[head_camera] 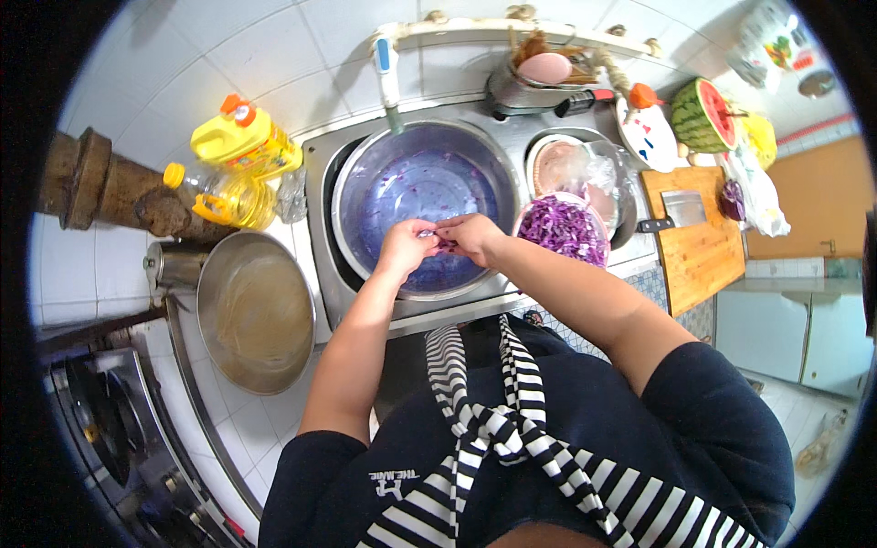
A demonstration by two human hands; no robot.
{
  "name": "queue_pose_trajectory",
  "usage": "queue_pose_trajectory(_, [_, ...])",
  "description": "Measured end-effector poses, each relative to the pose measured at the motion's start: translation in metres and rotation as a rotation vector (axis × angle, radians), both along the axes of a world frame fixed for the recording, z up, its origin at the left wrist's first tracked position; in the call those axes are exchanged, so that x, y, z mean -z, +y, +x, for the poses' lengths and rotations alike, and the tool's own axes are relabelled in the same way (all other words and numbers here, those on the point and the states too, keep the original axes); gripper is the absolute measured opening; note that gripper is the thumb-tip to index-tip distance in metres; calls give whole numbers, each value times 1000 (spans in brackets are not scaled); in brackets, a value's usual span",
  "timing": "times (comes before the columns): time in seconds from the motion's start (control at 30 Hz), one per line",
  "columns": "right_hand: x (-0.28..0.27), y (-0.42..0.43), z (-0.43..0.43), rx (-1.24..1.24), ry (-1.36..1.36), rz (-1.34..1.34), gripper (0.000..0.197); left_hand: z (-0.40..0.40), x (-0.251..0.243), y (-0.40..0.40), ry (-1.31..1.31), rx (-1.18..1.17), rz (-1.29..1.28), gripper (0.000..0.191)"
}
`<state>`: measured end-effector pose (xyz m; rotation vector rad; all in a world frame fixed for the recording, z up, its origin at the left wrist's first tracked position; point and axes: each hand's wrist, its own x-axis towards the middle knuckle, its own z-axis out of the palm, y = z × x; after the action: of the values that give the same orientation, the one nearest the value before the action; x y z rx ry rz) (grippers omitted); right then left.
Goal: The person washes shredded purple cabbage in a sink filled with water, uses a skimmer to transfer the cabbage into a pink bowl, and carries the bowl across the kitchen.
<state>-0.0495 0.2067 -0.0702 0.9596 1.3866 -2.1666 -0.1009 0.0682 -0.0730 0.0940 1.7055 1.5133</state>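
Note:
A large steel basin point(438, 178) of bluish-purple water stands in the sink, with small purple bits floating in it. Over its near edge my left hand point(405, 245) and my right hand point(471, 236) meet at the fingertips, pinching small pieces of shredded purple cabbage point(447, 245) between them. Right of the basin, a pink-rimmed colander point(606, 240) holds a heap of shredded purple cabbage. My right forearm passes close to its near side.
At right lie a wooden cutting board point(706, 260), a cleaver point(684, 207) and a cut watermelon point(702, 116). Yellow jug point(257, 144), oil bottle point(236, 198) and large metal bowl point(257, 315) stand left. A faucet point(389, 79) overhangs the basin; a gas stove point(130, 425) is lower left.

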Motion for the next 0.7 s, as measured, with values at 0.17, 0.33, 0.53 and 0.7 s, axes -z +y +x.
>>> queue_pose_trajectory(0.17, [-38,14,6,79,119,-89,19,4,-29,12,113,-28,25,25])
queue_pose_trajectory(0.33, [-94,66,55,91,309,11,24,28,-75,65,7,106,223,28])
queue_pose_trajectory(0.53, [-102,133,117,154,339,155,41,73,-79,141,650,364,-36,33])
queue_pose_trajectory(0.7, [-111,144,134,44,366,229,56,95,-73,163,948,338,-197,40])
